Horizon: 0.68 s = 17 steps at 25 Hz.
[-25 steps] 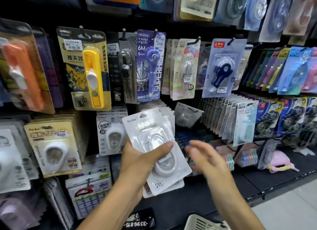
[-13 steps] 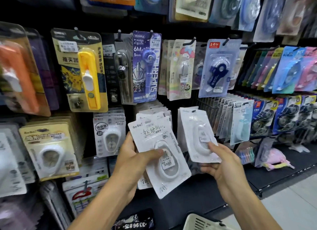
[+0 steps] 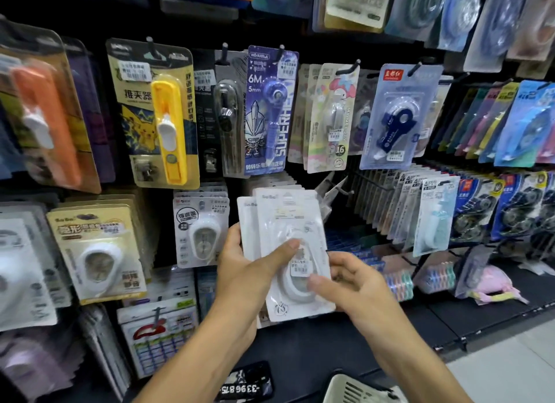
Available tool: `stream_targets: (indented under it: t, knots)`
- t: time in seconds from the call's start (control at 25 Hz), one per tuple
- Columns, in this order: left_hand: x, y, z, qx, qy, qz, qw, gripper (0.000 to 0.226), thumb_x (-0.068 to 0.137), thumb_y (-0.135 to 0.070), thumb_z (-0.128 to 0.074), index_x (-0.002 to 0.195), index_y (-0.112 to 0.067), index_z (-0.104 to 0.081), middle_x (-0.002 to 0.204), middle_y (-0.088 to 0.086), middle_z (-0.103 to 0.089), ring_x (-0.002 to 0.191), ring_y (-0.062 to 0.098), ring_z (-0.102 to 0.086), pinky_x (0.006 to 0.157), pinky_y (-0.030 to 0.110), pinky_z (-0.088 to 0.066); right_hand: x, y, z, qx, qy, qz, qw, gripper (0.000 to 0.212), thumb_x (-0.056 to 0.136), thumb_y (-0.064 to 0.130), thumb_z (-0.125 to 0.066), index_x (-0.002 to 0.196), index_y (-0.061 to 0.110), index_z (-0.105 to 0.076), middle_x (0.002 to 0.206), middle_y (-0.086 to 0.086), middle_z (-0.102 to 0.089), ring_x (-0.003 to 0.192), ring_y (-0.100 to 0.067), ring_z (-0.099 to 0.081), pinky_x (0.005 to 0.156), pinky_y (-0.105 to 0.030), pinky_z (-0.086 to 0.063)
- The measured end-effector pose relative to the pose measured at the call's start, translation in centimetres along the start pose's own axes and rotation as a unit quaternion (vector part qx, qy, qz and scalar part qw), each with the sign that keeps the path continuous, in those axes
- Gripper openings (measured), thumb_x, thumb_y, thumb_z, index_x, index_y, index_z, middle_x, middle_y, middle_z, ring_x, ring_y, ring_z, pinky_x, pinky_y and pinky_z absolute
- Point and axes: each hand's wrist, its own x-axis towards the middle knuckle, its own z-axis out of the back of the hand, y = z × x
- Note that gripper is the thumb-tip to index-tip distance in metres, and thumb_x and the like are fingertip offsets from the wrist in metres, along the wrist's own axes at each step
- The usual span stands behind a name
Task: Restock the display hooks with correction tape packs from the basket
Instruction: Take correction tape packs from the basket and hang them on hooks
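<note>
Head view: left hand (image 3: 244, 278) grips fanned stack of correction tape packs (image 3: 292, 252), thumb across front pack, held upright before display hooks (image 3: 339, 189). Packs: white card, clear blister over white oval dispenser, small barcode sticker. Right hand (image 3: 350, 282) pinches front pack's lower right edge, fingers curled. Basket (image 3: 354, 390) rim at bottom edge, pale, slotted. Yellow-carded pack (image 3: 99, 252) hangs left.
</note>
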Motion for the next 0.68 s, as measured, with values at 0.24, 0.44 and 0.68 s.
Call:
stream_targets:
  t: [0.24,0.44,0.68]
  knots:
    - [0.3,-0.9,0.6,-0.033,-0.004,0.021,0.999,0.023,0.097,-0.006,-0.065,0.112,-0.023,-0.070,0.104,0.000,-0.081,0.089,0.017,-0.079,0.067,0.031,-0.062,1.2,0.6,1.6,0.124,-0.137,-0.007,0.983,0.041,0.080,0.033,-0.076,0.113,0.012,-0.063,0.098,-0.008,-0.078,0.064,-0.023,-0.071,0.044,-0.029,-0.054]
    - [0.5,-1.6,1.1,-0.020,-0.014,0.007,1.000,0.023,0.098,-0.007,-0.064,0.113,-0.023,-0.070,0.105,-0.003,-0.081,0.095,0.019,-0.078,0.077,0.036,-0.062,2.3,0.3,5.7,0.037,-0.230,-0.029,0.972,0.018,0.094,0.025,-0.068,0.112,0.023,-0.069,0.067,0.001,-0.065,0.035,-0.013,-0.037,0.036,-0.021,-0.030]
    - [0.1,-1.5,0.7,-0.013,-0.014,0.007,1.000,0.026,0.097,-0.006,-0.064,0.111,-0.027,-0.071,0.106,-0.006,-0.081,0.101,0.017,-0.077,0.090,0.041,-0.058,2.4,0.5,5.9,0.039,-0.272,-0.019,0.961,0.023,0.090,0.016,-0.072,0.112,0.022,-0.067,0.084,-0.005,-0.067,0.036,-0.009,-0.050,0.034,-0.021,-0.035]
